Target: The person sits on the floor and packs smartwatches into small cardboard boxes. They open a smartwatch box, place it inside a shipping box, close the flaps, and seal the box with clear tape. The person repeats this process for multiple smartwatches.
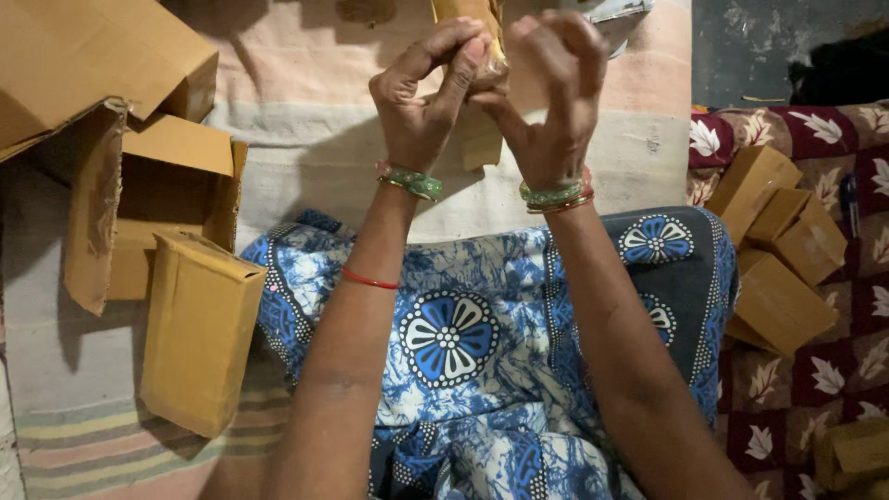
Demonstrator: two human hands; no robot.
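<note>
Both my hands are raised at the top middle of the head view, gripping one small brown cardboard box (479,139). My left hand (424,88) pinches its left side with thumb and fingers. My right hand (551,88) curls over its right side. Most of the box is hidden behind my fingers; its lower end shows between my wrists. Green bangles sit on both wrists, and a red thread circles my left forearm. My lap, in blue flowered cloth (463,352), lies below.
A tall folded brown box (199,343) stands at my left, beside a large open torn carton (139,185). Several small closed brown boxes (778,250) lie on a maroon leaf-patterned cloth (796,380) at right. A striped mat (306,120) covers the floor ahead.
</note>
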